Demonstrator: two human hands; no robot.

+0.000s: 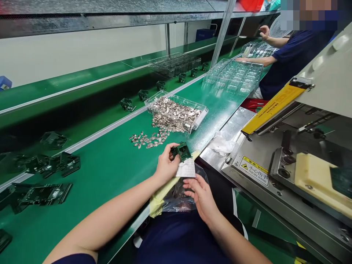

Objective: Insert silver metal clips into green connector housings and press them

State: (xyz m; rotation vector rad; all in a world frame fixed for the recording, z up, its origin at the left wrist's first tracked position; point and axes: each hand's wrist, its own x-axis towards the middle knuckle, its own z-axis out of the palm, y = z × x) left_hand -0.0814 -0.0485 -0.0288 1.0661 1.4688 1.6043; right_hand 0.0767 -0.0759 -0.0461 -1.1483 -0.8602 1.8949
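Observation:
My left hand [167, 165] is closed around a dark green plastic part [182, 151], a frame-like piece with openings, held over the near edge of the green table. Just below that part is a silvery ribbed sheet [186, 168]; whether my left fingers also grip it cannot be made out. My right hand [202, 194] is at the sheet's lower corner, fingers apart and partly curled, with one fingertip close to or touching its edge. Beyond my hands, a clear plastic tray [202, 119] is heaped with small metal pieces [173, 110], some spilled onto the table [150, 139].
Several dark green parts [128, 104] line the conveyor [96, 106], and more [44, 192] lie at left. Stacked clear trays [233, 75] stand farther along, beside a co-worker [299, 55]. A machine with a warning label [254, 170] is at right. A plastic bag [178, 198] hangs below my hands.

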